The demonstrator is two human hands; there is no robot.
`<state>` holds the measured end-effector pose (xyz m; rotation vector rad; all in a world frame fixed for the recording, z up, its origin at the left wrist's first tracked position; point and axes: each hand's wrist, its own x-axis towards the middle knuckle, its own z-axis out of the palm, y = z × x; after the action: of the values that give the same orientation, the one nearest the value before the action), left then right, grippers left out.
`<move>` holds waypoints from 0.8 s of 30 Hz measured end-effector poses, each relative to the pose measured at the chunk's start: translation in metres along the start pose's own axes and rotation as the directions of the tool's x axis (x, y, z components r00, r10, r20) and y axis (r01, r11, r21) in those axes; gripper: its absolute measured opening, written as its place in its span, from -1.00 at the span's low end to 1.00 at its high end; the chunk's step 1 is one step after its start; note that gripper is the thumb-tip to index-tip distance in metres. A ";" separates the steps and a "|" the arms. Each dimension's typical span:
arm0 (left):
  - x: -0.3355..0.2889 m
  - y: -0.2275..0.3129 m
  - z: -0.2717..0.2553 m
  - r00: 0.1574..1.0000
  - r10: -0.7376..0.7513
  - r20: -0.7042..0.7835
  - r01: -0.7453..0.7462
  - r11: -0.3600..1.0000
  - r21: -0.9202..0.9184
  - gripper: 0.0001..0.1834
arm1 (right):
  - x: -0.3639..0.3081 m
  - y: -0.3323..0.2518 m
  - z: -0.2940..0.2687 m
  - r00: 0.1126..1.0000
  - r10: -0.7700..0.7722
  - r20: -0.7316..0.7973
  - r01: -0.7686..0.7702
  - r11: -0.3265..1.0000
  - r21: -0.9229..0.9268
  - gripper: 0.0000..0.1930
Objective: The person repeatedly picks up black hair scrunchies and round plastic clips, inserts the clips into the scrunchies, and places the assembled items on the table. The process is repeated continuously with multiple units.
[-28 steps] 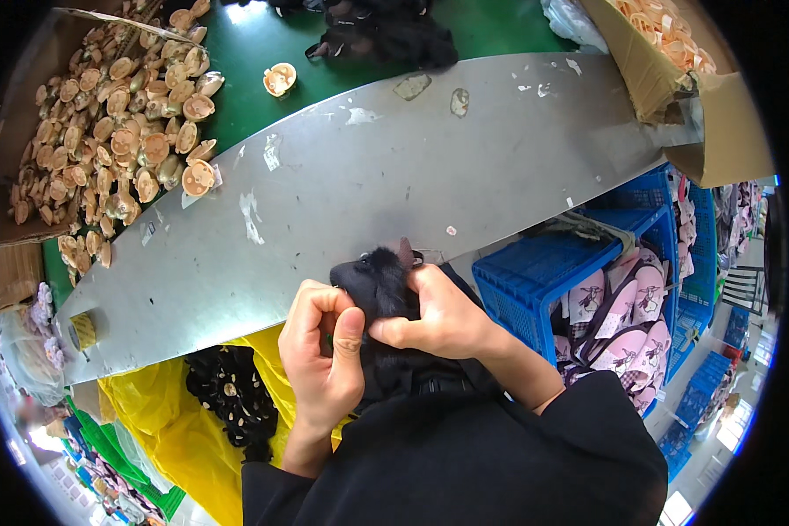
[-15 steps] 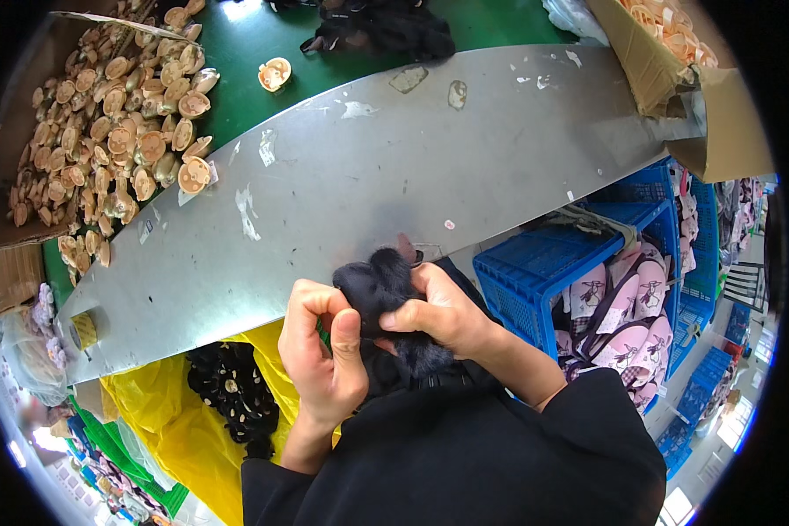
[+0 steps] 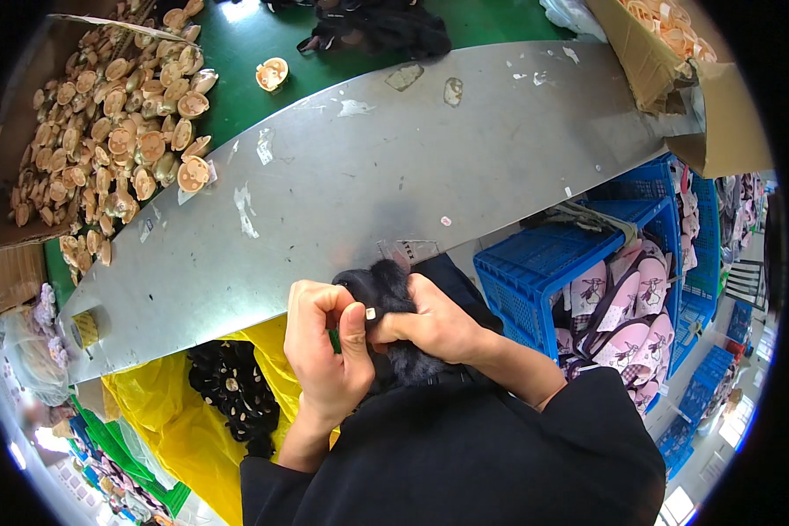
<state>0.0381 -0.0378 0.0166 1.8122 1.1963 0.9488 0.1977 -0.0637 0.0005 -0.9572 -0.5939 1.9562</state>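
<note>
Close to my body, at the near edge of the metal table, both hands hold a small black plush piece (image 3: 387, 286). My right hand (image 3: 438, 323) is closed round its right side, thumb laid across the front. My left hand (image 3: 326, 337) is closed at its left side, with index finger and thumb bent toward it. Between the two thumbs a small pale spot (image 3: 370, 313) shows on the black material. Part of the piece is hidden by my fingers, and dark fur hangs below my right hand.
A grey metal sheet (image 3: 342, 175) covers the near table. Many cream-and-gold plastic shells (image 3: 118, 140) fill a carton at left; one shell (image 3: 272, 74) lies apart. Black fabric pieces (image 3: 386, 31) lie at the back. A yellow bag (image 3: 162, 421) and blue crates (image 3: 522, 276) with pink slippers flank me.
The plush piece has been turned and pulled in tighter between my hands. My right thumb has moved left toward my left hand, and a pale spot now shows.
</note>
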 end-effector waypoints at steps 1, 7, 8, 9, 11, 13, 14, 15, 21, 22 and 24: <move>0.000 -0.001 -0.001 1.000 -0.014 0.008 0.014 1.000 -0.015 -0.79 | 0.001 0.000 -0.003 1.000 0.015 0.013 -0.015 1.000 -0.005 -0.82; 0.009 -0.003 -0.011 0.999 0.049 -0.017 -0.051 0.987 -0.150 -0.87 | -0.002 0.013 -0.002 0.997 0.064 -0.047 -0.056 0.985 0.166 -0.83; 0.013 -0.010 -0.017 0.996 0.091 0.018 -0.087 0.983 -0.163 -0.70 | -0.002 0.020 -0.004 0.995 0.082 -0.057 -0.067 0.974 0.217 -0.80; 0.017 -0.011 -0.019 0.993 0.091 0.071 -0.066 0.955 -0.290 -0.64 | -0.004 0.020 -0.008 0.992 0.126 0.017 -0.125 0.941 0.313 -0.81; 0.019 -0.013 -0.021 0.981 0.108 0.162 -0.008 0.854 -0.520 -0.51 | -0.001 0.019 -0.020 0.949 0.113 0.294 -0.245 0.852 0.463 -0.78; 0.019 -0.013 -0.020 0.963 0.081 0.257 0.087 0.810 -0.580 -0.45 | 0.007 0.023 -0.028 0.848 0.080 0.523 -0.372 0.793 0.483 -0.69; 0.019 -0.013 -0.020 0.949 0.071 0.306 0.137 0.784 -0.605 -0.43 | 0.008 0.025 -0.030 0.816 0.101 0.569 -0.420 0.779 0.465 -0.66; 0.019 -0.013 -0.019 0.933 0.063 0.355 0.187 0.757 -0.626 -0.40 | 0.010 0.027 -0.031 0.782 0.121 0.612 -0.466 0.765 0.444 -0.62; 0.026 -0.019 -0.019 0.891 0.050 0.451 0.198 0.852 -0.484 -0.50 | 0.008 0.025 -0.045 0.758 0.226 0.612 -0.539 0.745 0.392 -0.52; 0.024 -0.019 -0.016 0.906 0.011 0.423 0.199 0.871 -0.449 -0.52 | 0.004 0.018 -0.041 0.848 0.283 0.448 -0.451 0.830 0.328 -0.55; 0.020 -0.018 -0.007 0.931 -0.067 0.358 0.224 0.881 -0.418 -0.59 | -0.002 -0.003 -0.037 0.952 0.194 0.239 -0.246 0.945 0.214 -0.63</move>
<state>0.0306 -0.0130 0.0070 1.4104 0.8029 0.7201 0.2293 -0.0618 -0.0181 -0.6880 -0.3657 2.2924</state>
